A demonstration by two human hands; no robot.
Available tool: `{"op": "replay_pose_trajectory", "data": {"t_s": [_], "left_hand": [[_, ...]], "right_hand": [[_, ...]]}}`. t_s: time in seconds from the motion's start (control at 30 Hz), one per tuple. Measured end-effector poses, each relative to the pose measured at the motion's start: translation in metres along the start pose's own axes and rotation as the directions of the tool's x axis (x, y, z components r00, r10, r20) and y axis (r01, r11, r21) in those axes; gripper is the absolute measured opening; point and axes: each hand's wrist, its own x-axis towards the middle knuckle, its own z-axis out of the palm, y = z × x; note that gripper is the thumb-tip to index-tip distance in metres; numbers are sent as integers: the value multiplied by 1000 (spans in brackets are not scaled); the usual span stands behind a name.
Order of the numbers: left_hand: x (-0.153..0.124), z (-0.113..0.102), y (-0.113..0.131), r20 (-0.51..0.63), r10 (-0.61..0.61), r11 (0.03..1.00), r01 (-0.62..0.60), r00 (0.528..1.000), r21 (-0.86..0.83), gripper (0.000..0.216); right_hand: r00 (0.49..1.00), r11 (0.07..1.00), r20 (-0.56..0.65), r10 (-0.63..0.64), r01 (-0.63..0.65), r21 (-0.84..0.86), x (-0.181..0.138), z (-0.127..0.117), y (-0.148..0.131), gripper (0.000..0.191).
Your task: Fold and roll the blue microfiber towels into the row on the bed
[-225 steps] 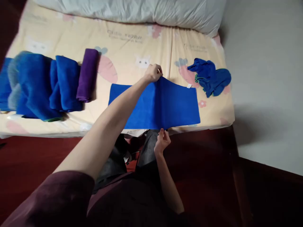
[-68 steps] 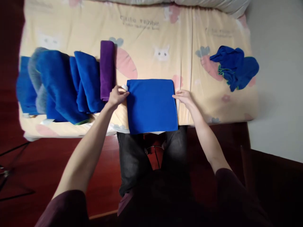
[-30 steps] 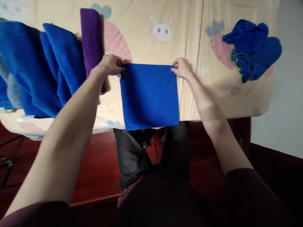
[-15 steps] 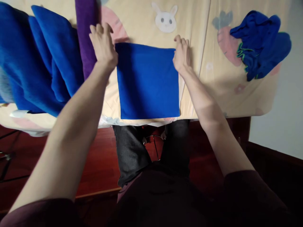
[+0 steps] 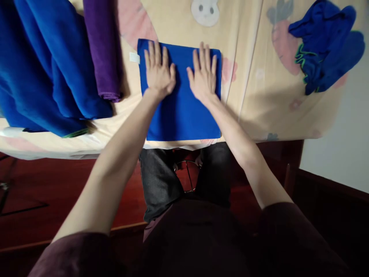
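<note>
A folded blue towel [image 5: 181, 111] lies square on the bed sheet [image 5: 259, 100] near its front edge, with a small white tag [image 5: 134, 57] at its far left corner. My left hand [image 5: 158, 71] rests flat on the towel's far left part, fingers stretched out. My right hand [image 5: 203, 73] lies flat beside it on the far right part, fingers spread. Neither hand holds anything.
A folded purple towel [image 5: 102, 46] lies just left of the blue one. Further left is a row of folded blue towels [image 5: 43, 65]. A crumpled blue cloth with green trim [image 5: 325, 42] sits at the far right. Dark red floor [image 5: 29, 192] runs below the bed edge.
My hands let go of the towel's far corners and moved inward, now lying flat on top of it. The towel has been pushed a little further onto the bed.
</note>
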Motion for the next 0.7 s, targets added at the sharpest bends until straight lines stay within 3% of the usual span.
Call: {"op": "replay_pose_trajectory", "data": {"t_s": [0.07, 0.13, 0.2, 0.3, 0.37, 0.5, 0.57, 0.7], "left_hand": [[-35, 9, 18, 29, 82, 996, -81, 996, -22, 75], [-74, 10, 24, 23, 134, 990, -133, 991, -57, 74], [-104, 3, 20, -12, 131, 989, -132, 991, -68, 74], [-125, -7, 15, -64, 97, 993, -101, 993, -66, 78], [-132, -5, 22, -66, 110, 992, -114, 992, -55, 79], [-171, 7, 46, -50, 164, 986, -165, 985, -18, 73], [-203, 6, 47, -80, 137, 990, -137, 987, 3, 70], [-265, -12, 25, -114, 69, 997, -67, 991, 26, 71]], "right_hand": [[988, 990, 76, -133, 130, 48, -27, 7, -11, 63], [969, 974, 128, -213, 200, 107, -52, 8, -4, 64], [977, 980, 115, -181, 169, 104, -67, 2, 15, 66], [997, 999, 71, -32, 29, 38, -75, -8, 25, 68], [998, 999, 50, -31, 31, 10, -84, -10, 9, 68], [968, 975, 117, -220, 220, 18, -127, -8, -27, 68], [973, 981, 124, -192, 193, 6, -154, -12, -23, 69], [999, 999, 53, 0, 2, -38, -200, -29, 12, 70]]}}
